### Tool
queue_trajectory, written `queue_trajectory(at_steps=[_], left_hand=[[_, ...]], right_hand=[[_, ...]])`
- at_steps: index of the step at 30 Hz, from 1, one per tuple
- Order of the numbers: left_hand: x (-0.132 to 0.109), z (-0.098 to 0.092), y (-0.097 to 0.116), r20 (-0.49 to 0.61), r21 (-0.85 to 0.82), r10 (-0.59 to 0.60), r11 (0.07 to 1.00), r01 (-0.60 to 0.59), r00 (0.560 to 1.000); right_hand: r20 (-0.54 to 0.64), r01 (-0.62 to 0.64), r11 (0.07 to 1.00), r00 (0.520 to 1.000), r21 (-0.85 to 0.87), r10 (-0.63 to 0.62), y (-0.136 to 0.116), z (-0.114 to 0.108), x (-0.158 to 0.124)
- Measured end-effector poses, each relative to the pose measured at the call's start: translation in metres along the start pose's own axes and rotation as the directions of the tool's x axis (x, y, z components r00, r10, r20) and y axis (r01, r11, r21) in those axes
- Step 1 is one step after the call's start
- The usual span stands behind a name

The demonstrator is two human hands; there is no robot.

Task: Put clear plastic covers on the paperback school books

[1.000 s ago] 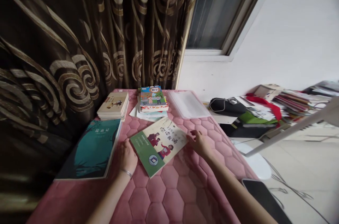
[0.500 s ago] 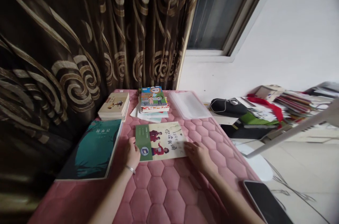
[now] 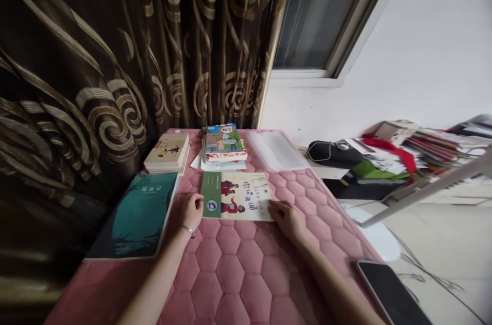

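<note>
A picture book with a cream cover, a green strip and drawn figures is held between my two hands, its writing turned sideways to me. My left hand, with a silver bracelet at the wrist, pinches its left edge. At the lower right corner, the fingers of my right hand close on the cover's edge. Whether the book rests on the pink quilted cloth or is slightly raised, I cannot tell. Left of my left hand lies a large teal book.
Behind stand a stack of tan books, a pile topped by a colourful textbook, and a clear plastic folder. A dark-screened device lies front right. A patterned curtain hangs behind; a pale slanted bar crosses the right.
The picture book has shifted a little away from me, with both hands still at its edges. The view has shifted slightly.
</note>
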State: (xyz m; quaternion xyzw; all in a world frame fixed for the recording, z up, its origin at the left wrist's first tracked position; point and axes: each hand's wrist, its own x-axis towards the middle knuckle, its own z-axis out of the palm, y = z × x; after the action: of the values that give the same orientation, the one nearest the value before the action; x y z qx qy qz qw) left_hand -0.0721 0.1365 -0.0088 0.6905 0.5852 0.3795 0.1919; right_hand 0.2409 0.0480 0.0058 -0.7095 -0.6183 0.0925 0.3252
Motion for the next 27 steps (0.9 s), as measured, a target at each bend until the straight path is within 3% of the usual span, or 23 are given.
queue_trajectory(at_steps=[4, 9, 12, 16, 21, 27], left_hand=[[-0.01, -0.007, 0.003, -0.001, 0.01, 0.095, 0.995, -0.095, 0.995], [-0.02, -0.006, 0.014, -0.011, 0.138, 0.187, 0.973, -0.184, 0.982], [-0.029, -0.001, 0.028, 0.046, 0.19, 0.288, 0.937, -0.292, 0.956], [-0.041, 0.01, 0.053, 0.188, 0.186, 0.407, 0.879, -0.439, 0.894], [-0.045, 0.021, 0.067, 0.214, 0.202, 0.367, 0.89, -0.408, 0.905], [-0.042, 0.02, 0.067, 0.222, 0.211, 0.418, 0.861, -0.462, 0.881]], right_hand=[[-0.007, 0.012, 1.0, 1.0, 0.001, -0.012, 0.003, 0.002, -0.002], [-0.042, 0.038, 0.995, 0.998, -0.097, -0.042, 0.0, 0.003, -0.003], [-0.089, 0.081, 0.973, 0.991, -0.218, -0.102, -0.015, 0.007, -0.008], [0.008, 0.21, 0.959, 0.977, -0.192, -0.212, -0.051, 0.021, -0.022], [0.072, 0.265, 0.96, 0.963, -0.089, -0.259, -0.082, 0.039, -0.028], [0.067, 0.271, 0.96, 0.962, -0.072, -0.266, -0.082, 0.043, -0.024]])
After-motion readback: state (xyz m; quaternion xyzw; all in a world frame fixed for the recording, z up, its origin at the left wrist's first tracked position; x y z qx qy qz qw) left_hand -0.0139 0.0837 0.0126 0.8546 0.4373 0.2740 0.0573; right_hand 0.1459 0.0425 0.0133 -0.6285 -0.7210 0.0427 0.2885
